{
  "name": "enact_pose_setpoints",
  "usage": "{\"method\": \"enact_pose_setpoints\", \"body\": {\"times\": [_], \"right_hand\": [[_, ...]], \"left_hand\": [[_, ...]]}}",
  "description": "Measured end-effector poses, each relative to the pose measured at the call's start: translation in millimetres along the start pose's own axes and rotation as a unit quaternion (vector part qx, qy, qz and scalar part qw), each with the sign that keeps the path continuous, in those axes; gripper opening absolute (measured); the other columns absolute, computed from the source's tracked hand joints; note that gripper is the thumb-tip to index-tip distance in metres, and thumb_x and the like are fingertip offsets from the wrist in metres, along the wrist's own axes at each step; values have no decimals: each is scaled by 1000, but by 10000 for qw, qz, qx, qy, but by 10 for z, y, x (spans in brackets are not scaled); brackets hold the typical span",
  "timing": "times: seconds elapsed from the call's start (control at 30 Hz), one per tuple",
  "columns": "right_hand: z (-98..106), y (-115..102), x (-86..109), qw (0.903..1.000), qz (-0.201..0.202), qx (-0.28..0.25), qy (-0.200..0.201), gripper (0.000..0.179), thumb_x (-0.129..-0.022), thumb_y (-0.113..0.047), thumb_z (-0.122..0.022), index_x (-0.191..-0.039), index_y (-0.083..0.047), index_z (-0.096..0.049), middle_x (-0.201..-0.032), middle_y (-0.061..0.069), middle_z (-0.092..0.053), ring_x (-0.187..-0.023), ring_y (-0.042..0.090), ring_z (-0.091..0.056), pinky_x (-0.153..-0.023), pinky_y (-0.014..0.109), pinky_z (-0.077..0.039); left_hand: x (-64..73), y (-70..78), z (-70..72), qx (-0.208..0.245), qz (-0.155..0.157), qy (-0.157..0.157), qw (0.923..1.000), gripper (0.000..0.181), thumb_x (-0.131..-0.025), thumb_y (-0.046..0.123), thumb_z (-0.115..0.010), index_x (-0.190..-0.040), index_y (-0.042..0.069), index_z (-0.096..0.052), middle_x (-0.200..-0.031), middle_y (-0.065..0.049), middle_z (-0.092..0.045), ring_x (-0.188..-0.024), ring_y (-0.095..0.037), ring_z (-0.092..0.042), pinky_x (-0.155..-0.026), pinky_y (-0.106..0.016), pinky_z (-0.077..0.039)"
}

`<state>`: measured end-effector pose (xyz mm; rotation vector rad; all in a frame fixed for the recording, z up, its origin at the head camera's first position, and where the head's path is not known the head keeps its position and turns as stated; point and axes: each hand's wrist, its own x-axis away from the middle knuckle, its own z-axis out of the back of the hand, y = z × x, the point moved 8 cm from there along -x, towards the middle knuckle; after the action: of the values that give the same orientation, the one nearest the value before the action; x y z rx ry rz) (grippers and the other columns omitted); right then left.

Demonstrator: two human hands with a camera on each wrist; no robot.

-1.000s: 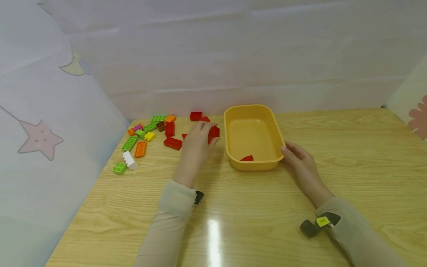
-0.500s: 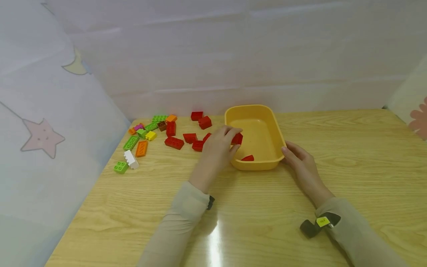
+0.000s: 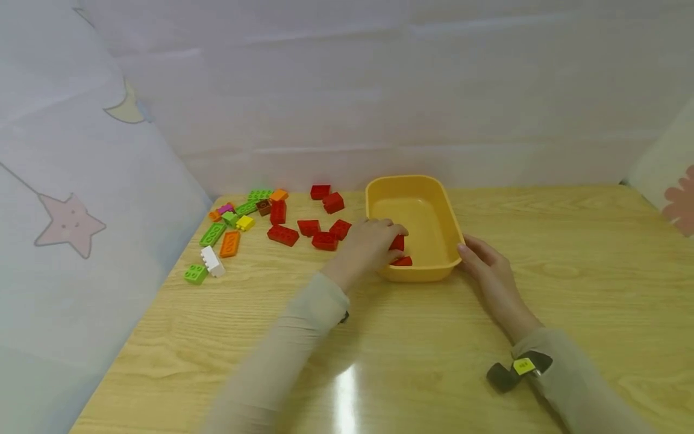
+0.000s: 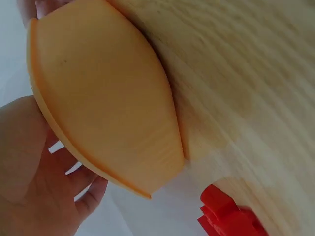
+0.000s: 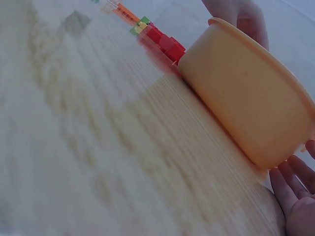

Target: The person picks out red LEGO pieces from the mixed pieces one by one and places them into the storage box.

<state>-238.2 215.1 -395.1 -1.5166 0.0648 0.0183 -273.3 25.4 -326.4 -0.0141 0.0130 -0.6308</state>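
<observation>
My left hand (image 3: 368, 247) reaches over the left rim of a yellow plastic bin (image 3: 417, 274) and pinches a red toy brick (image 3: 397, 242) inside it. Another red brick (image 3: 402, 261) lies on the bin floor, just below those fingers. In the left wrist view the bin wall hides the held brick. At the bin's right side is my right hand (image 3: 490, 274), its thumb at the rim. The right wrist view shows fairly straight fingers (image 5: 280, 189) against the bin's outer wall.
Several red bricks (image 3: 325, 241) lie left of the bin on the wooden table (image 3: 423, 349). Farther left are green bricks (image 3: 212, 234), an orange brick (image 3: 230, 243), a white brick (image 3: 212, 261) and a yellow brick (image 3: 245, 223). A pale wall covering (image 3: 347, 90) rises behind.
My left hand has carried the red brick rightward from the loose red bricks, over the rim and down into the bin. The right hand has stayed at the bin's side.
</observation>
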Motion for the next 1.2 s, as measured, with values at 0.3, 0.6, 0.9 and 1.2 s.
{"method": "enact_pose_setpoints", "body": {"times": [0.3, 0.6, 0.9, 1.2], "right_hand": [[-20, -19, 0, 9999, -19, 124, 22, 66, -100, -38, -58, -146, 6, -41, -143, 20, -46, -109, 3, -60, -90, 14, -47], [-26, -33, -13, 10000, 32, 32, 8, 65, -100, -37, -59, -145, 6, -41, -142, 18, -47, -108, 5, -61, -90, 15, -48], [-29, 19, -11, 9998, -2, 176, -42, 65, -100, -39, -57, -146, 4, -42, -143, 18, -47, -111, 6, -59, -91, 14, -47], [7, 26, -16, 9998, 11, 176, -10, 65, -101, -38, -57, -146, 5, -42, -143, 20, -46, -109, 6, -60, -90, 14, -48]], "left_hand": [[-82, -10, -48, -16, -350, -754, 9965, 45, -97, 41, -63, -138, 24, -59, -122, 5, -65, -113, -12, -58, -103, -37, -39], [-90, -16, -55, -173, -366, -884, 9953, 44, -98, 39, -61, -138, 20, -58, -127, 2, -64, -115, -15, -59, -105, -37, -40], [-83, -27, -79, -237, -381, -994, 9940, 44, -99, 38, -60, -138, 18, -59, -127, 0, -64, -115, -18, -59, -105, -36, -42], [-71, -160, 180, -537, -1074, -145, 9927, 27, -101, 26, -59, -125, 19, -67, -120, 2, -66, -113, -18, -60, -99, -33, -47]]}}
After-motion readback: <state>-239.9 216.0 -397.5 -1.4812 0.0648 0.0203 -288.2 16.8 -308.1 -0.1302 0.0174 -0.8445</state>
